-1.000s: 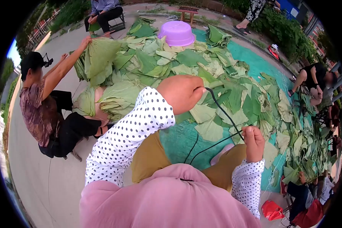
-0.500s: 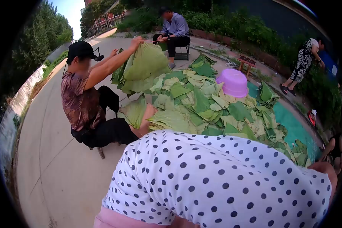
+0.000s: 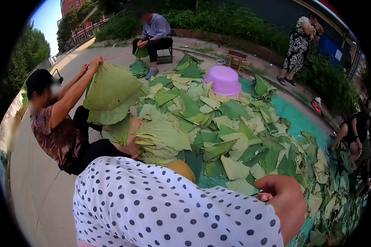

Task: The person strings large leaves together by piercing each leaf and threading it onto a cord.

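My left hand (image 3: 286,203) is at the lower right, its fingers curled, with the polka-dot sleeve (image 3: 173,201) stretching across the foreground behind it. Small fingertips (image 3: 264,196) show under its bent finger; I cannot tell which hand they belong to. What the left hand holds, if anything, is hidden. The rest of my right hand cannot be made out, and no black cord is visible. Large green leaves (image 3: 235,166) lie just beyond the hand on a teal sheet (image 3: 288,111).
At the left, a seated person (image 3: 59,131) holds up a bundle of big leaves (image 3: 111,90). Another person (image 3: 156,31) sits farther back. A purple basin (image 3: 222,80) rests among the leaves near a small wooden stool (image 3: 236,59). A person (image 3: 297,47) stands at the back right.
The view has swung up and left, then partly back. My left arm now crosses the foreground to the right. The black cord, earlier between both hands, is out of sight.
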A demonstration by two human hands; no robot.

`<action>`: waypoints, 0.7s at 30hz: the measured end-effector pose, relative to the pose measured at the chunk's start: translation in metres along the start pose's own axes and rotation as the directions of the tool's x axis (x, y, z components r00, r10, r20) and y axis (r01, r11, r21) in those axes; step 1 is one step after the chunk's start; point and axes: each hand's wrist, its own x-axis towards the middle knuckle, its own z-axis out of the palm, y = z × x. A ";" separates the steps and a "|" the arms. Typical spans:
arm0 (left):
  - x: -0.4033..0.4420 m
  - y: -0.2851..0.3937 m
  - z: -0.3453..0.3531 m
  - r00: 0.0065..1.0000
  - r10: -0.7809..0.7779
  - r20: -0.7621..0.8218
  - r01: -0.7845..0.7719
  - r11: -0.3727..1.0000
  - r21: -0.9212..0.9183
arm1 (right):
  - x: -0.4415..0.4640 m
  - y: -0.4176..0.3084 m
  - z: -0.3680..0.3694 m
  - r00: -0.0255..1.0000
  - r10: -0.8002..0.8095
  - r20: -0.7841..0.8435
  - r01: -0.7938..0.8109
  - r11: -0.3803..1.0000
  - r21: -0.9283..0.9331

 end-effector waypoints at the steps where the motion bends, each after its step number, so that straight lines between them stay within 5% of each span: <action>1: -0.004 0.003 -0.005 1.000 0.023 0.005 -0.023 1.000 0.010 | 0.001 0.037 0.015 0.999 -0.018 0.037 0.013 0.992 0.126; 3: -0.004 0.000 -0.006 0.999 -0.028 0.037 0.027 0.999 0.028 | -0.006 0.161 0.061 0.975 -0.066 0.212 -0.076 0.796 0.601; 6: -0.010 0.006 -0.014 0.994 -0.081 0.078 0.075 0.994 0.079 | -0.030 0.230 0.092 0.939 -0.028 0.342 -0.239 0.663 0.710; 9: -0.017 0.011 -0.026 0.972 -0.200 0.120 0.178 0.970 0.168 | -0.034 0.241 0.088 0.925 -0.033 0.378 -0.237 0.729 0.642; 12: -0.030 0.001 -0.030 0.996 -0.059 0.064 0.050 0.991 0.121 | -0.032 0.242 0.100 0.912 0.002 0.411 -0.310 0.660 0.684; 15: -0.015 0.001 -0.014 0.997 0.052 0.059 -0.055 0.998 0.042 | -0.036 0.240 0.090 0.941 -0.053 0.335 -0.184 0.750 0.635; 19: -0.001 0.000 0.003 0.986 0.159 0.044 -0.159 0.987 -0.001 | 0.024 0.043 -0.035 0.945 0.182 0.272 -0.253 0.933 0.256; 21: 0.002 0.003 0.008 0.981 0.189 0.034 -0.189 0.982 -0.020 | 0.026 0.023 -0.049 0.970 0.195 0.148 -0.221 0.959 0.179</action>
